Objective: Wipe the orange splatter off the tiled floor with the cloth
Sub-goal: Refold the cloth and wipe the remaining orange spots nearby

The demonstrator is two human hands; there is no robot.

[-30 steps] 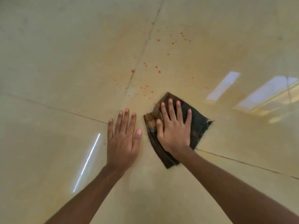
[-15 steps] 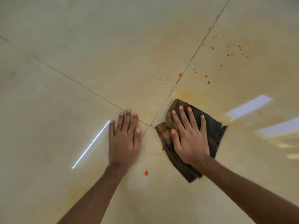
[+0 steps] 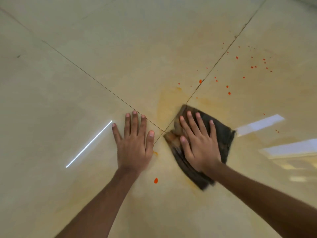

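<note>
The cloth (image 3: 221, 134), dark and folded, lies flat on the floor (image 3: 85, 48) just right of where four tiles meet, near the middle of the view. The right hand (image 3: 199, 145) presses it down with the palm, fingers spread wide on top rather than gripping it. Its edges look blurred, so a stroke is probably under way.

Around the cloth, from about 9 to 12 o'clock, a pale orange smear (image 3: 167, 102) shows where drops have been rubbed out but not fully lifted; this patch will likely need another pass.

Plenty seems left. A scatter of small orange drops (image 3: 252, 67) sits well beyond the cloth at about 1 o'clock, on both sides of the grout line. One larger drop (image 3: 155, 180) lies at about 7 o'clock from the cloth, near the left forearm, and a faint mark sits just beside the left thumb.

The left hand (image 3: 134, 145) rests flat and open on the floor at 9 o'clock, holding nothing, apparently as a brace.

I judge the job less than half done.
</note>
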